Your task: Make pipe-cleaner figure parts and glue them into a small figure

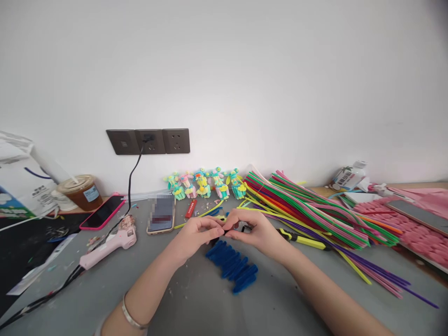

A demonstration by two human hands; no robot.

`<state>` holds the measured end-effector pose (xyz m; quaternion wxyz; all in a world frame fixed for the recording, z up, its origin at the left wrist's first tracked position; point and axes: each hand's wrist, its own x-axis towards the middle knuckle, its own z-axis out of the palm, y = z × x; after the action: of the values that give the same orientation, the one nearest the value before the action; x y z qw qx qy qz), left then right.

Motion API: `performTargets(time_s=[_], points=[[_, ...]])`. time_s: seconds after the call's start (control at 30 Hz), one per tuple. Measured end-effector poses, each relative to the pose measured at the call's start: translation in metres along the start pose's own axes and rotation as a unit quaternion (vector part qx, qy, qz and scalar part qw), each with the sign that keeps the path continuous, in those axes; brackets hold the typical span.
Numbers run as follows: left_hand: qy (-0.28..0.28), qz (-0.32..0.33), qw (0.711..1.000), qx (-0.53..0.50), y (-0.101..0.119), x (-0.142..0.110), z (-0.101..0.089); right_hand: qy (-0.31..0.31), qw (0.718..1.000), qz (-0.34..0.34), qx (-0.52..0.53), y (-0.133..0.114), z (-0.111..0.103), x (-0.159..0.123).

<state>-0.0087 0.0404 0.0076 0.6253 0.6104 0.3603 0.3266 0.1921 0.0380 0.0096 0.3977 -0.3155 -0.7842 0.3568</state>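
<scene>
My left hand (201,235) and my right hand (254,228) meet over the middle of the table, thumbs and forefingers pinched together. Between their fingertips is a small dark piece (227,231), mostly hidden, so its kind does not show. Just below the fingers a blue pipe cleaner piece (233,266), folded in tight zigzags, lies on the grey tabletop. Beyond my right wrist lies a yellow and black hand tool (308,241), partly covered by the arm. Yellow pipe cleaners (217,207) run behind both hands.
Several pastel pipe cleaner figures (203,184) stand along the wall. Bundled coloured pipe cleaners (315,205) spread to the right. On the left are a pink glue gun (108,247) with its cord, a phone (161,214), a pink-cased phone (103,212) and a lidded drink cup (82,191).
</scene>
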Motion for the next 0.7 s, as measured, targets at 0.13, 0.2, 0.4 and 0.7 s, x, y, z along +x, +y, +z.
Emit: performTargets(time_s=[0.13,0.2,0.4,0.7], points=[[0.038,-0.013,0.999,-0.030,-0.005,0.002,0.003,0.071,0.996,-0.048,-0.028,0.008,0.009,-0.005],[0.047,-0.021,0.998,-0.036,-0.007,0.003,0.005,0.102,0.991,-0.068,-0.045,0.012,0.012,-0.009],[0.029,-0.019,0.999,-0.032,-0.011,0.003,0.007,0.097,0.991,-0.087,-0.031,0.018,0.015,-0.017],[-0.051,-0.018,0.999,0.003,-0.004,0.000,0.002,0.032,0.995,-0.045,0.084,0.022,0.009,-0.017]])
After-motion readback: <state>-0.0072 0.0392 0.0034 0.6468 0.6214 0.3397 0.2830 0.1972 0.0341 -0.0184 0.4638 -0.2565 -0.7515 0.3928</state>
